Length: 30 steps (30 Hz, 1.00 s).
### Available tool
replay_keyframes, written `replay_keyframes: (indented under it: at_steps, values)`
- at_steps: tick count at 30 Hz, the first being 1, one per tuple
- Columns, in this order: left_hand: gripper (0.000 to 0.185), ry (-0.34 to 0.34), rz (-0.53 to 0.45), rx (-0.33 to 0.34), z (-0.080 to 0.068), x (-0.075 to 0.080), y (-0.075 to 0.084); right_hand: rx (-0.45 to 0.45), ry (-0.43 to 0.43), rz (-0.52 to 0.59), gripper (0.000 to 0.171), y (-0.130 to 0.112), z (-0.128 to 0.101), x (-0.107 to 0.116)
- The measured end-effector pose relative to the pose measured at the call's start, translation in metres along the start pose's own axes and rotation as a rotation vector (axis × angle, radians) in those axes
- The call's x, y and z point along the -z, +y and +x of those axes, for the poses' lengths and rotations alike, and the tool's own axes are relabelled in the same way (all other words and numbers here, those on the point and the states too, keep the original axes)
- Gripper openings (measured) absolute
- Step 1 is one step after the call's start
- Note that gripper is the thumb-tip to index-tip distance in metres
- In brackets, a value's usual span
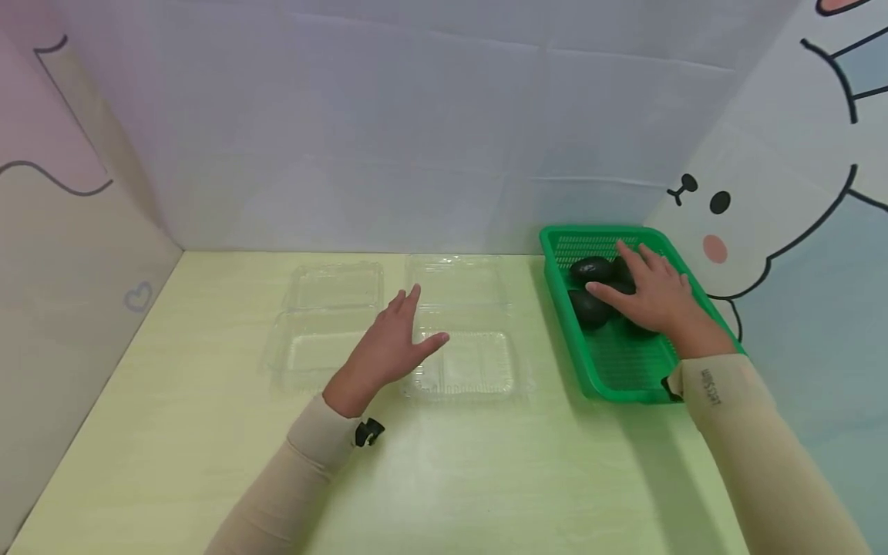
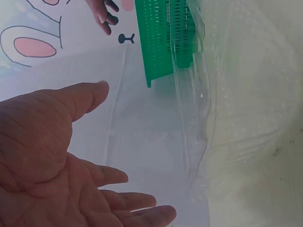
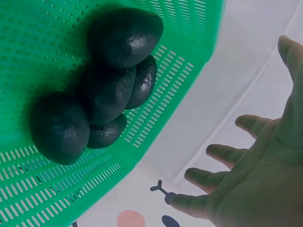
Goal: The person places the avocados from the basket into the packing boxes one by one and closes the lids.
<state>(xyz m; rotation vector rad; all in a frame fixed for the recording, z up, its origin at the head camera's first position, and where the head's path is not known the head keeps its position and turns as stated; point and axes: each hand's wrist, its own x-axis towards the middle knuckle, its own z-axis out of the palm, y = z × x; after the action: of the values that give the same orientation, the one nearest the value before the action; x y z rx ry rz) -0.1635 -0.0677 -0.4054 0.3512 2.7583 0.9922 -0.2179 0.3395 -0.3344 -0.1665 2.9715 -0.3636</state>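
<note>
Green basket [image 1: 627,378] of dark avocados [image 1: 591,270] under the spread right hand [image 1: 652,297]; left hand [image 1: 388,347], fingers relaxed, hovers over clear clamshell trays [image 1: 479,370].

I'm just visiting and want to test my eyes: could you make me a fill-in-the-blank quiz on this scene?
1. The dark oval fruits lie in a perforated plastic basket coloured ____.
2. The person's ____ hand hovers over that basket.
3. The clear plastic clamshell boxes on the yellow table number ____.

Missing words: green; right; two.

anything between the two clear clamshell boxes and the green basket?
Nothing. In the head view only a bare strip of table separates the right clamshell box from the green basket. The left hand hovers over the boxes.
</note>
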Motion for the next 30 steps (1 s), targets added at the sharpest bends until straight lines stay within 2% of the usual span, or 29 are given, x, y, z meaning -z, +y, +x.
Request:
replay_keyframes:
  at_steps: [5,13,20,30]
  values:
    - [0.095,0.007,-0.052,0.046,-0.001,-0.007,0.002,-0.014,-0.025,0.001,0.103,0.003,0.007,0.003]
    - [0.092,0.004,-0.081,0.099,-0.002,-0.015,0.001,-0.014,-0.034,0.016,0.104,0.01,0.021,0.004]
    - [0.079,-0.017,-0.055,0.158,-0.002,-0.018,-0.002,-0.023,-0.056,0.07,0.105,0.007,0.033,0.004]
    - [0.066,0.02,0.033,0.127,0.0,-0.02,-0.006,-0.05,-0.077,0.111,0.103,0.01,0.051,-0.002]
